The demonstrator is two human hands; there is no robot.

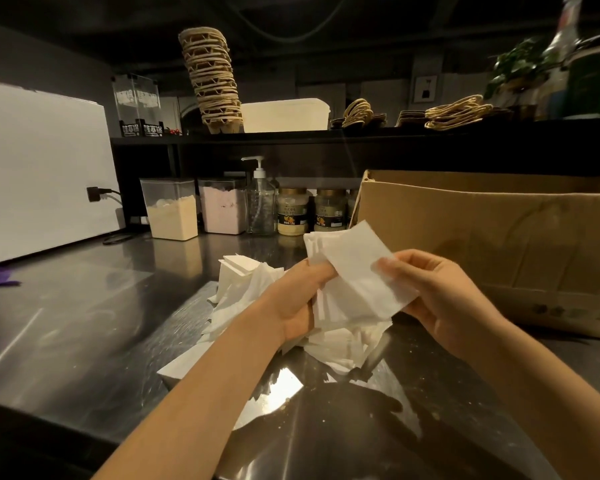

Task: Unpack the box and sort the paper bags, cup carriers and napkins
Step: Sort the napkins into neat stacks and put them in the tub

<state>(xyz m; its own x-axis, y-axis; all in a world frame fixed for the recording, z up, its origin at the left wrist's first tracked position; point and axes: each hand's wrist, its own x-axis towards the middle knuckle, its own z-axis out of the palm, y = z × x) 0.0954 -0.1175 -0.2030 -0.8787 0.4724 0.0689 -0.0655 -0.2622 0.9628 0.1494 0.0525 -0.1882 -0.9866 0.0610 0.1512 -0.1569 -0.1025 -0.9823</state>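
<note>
Both hands are mid-frame holding one stack of white napkins (352,282): left hand (300,299) gripping its left edge, right hand (440,292) pinching the right side. Loose napkin pile (243,292) sits on the steel surface (84,323) underneath, cardboard box (499,237) at right, cup carriers (213,81) stacked on the upper shelf

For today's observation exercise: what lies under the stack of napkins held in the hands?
Under the held napkins lies a loose pile of napkins on the steel counter. Both hands cover part of that pile.
</note>
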